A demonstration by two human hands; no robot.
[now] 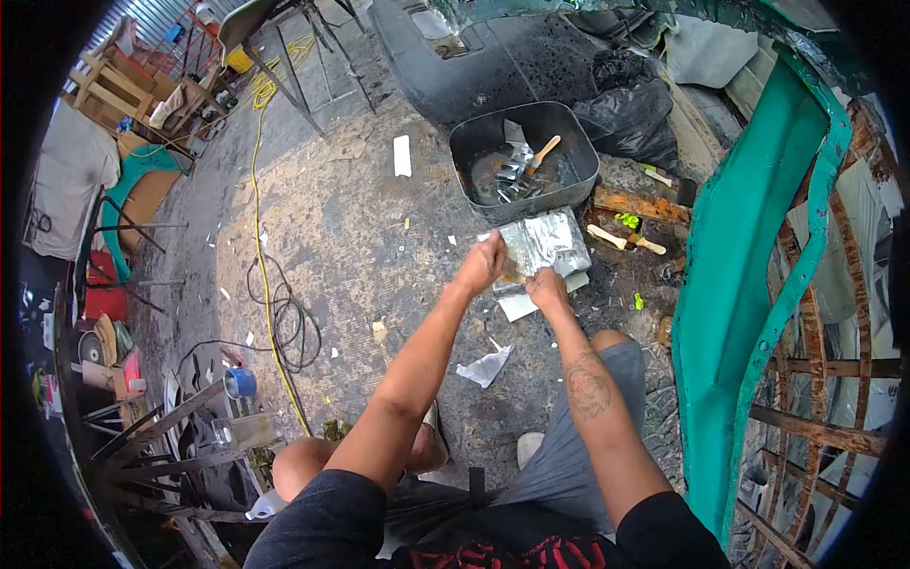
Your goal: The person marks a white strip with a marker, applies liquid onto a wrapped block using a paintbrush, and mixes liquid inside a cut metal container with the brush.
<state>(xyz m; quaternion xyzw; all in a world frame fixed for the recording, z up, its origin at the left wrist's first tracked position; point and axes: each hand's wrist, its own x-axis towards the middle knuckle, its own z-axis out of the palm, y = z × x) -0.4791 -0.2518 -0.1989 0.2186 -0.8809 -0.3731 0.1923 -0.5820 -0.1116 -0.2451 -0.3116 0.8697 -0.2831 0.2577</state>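
Observation:
My left hand (486, 261) is closed at the left edge of a flat block wrapped in silver foil (553, 232). My right hand (544, 286) is closed at the foil's near edge. What the fingers of each hand pinch is too small to make out. Between the hands the foil has a yellowish patch. White paper (518, 305) sticks out under the near side of the block. Just beyond it stands a black tub (466, 194) holding a wooden-handled brush (547, 150) and crumpled silvery scraps (512, 174).
Wooden-handled brushes (607, 236) and bright green bits (627, 220) lie right of the block. A large green panel (758, 247) rises at the right. A yellow cord (258, 190) and black cable (296, 327) cross the floor at left. A torn white sheet (484, 366) lies nearer me.

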